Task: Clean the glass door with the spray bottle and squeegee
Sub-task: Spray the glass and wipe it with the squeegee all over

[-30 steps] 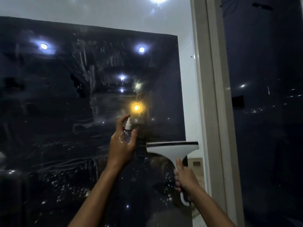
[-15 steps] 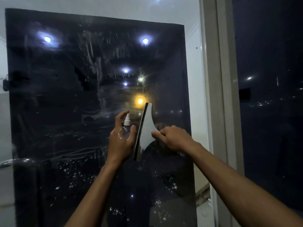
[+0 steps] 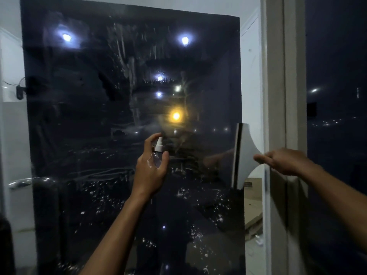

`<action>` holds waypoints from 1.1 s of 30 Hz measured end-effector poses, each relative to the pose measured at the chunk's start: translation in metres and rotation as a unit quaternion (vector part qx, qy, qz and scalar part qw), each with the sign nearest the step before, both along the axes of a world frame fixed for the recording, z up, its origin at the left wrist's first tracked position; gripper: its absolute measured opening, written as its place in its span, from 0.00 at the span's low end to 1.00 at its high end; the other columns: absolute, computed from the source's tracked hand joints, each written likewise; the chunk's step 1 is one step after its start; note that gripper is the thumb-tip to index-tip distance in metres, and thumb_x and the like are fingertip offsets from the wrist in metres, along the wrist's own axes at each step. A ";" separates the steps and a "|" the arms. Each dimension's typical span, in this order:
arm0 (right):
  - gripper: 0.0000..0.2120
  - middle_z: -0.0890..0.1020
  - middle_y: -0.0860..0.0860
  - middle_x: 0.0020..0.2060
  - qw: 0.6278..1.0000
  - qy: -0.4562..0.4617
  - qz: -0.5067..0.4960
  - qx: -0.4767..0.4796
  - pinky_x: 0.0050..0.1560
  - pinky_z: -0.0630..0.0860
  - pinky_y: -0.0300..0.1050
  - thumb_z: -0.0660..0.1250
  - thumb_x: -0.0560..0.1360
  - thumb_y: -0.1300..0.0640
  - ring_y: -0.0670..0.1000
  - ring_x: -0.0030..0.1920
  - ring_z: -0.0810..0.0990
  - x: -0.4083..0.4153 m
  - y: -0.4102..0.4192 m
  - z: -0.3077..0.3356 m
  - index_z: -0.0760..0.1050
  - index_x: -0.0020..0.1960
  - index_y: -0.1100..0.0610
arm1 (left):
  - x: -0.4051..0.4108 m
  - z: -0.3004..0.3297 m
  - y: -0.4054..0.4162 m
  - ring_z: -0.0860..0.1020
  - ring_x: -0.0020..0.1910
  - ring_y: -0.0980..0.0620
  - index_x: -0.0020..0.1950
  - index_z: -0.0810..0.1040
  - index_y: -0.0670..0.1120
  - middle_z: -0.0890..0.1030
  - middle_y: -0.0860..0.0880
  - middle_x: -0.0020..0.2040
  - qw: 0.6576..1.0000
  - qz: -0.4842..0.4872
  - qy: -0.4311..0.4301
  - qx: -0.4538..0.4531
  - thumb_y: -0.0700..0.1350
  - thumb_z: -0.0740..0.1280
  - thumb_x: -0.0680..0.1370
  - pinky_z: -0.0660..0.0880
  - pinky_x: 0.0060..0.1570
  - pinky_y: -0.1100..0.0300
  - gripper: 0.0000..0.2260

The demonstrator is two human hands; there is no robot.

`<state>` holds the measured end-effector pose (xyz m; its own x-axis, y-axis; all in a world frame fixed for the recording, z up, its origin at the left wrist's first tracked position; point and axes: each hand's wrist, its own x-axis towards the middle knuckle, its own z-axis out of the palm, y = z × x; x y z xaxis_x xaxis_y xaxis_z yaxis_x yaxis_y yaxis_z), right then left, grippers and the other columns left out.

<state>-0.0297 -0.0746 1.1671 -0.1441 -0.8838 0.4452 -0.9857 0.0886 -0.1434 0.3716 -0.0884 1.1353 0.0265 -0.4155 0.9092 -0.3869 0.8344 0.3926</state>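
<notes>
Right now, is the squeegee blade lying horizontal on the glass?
No, the squeegee blade stands vertical near the glass's right edge, held by the right hand.

spray bottle (image 3: 156, 153) clear, white cap | squeegee (image 3: 245, 155) white, black blade

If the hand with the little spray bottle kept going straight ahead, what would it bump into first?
Probably the glass door. The left hand points the spray bottle at the wet pane; nothing shows between them, though depth is unclear.
</notes>
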 end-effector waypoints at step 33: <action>0.28 0.70 0.43 0.20 0.946 -0.123 0.285 -0.091 0.34 0.64 0.41 0.56 0.77 0.32 0.42 0.23 0.68 0.147 0.005 0.031 0.66 0.27 0.51 | 0.069 0.025 0.002 0.79 0.37 0.55 0.69 0.66 0.56 0.81 0.49 0.46 0.994 0.102 0.007 -0.023 0.43 0.63 0.82 0.76 0.36 0.57 0.17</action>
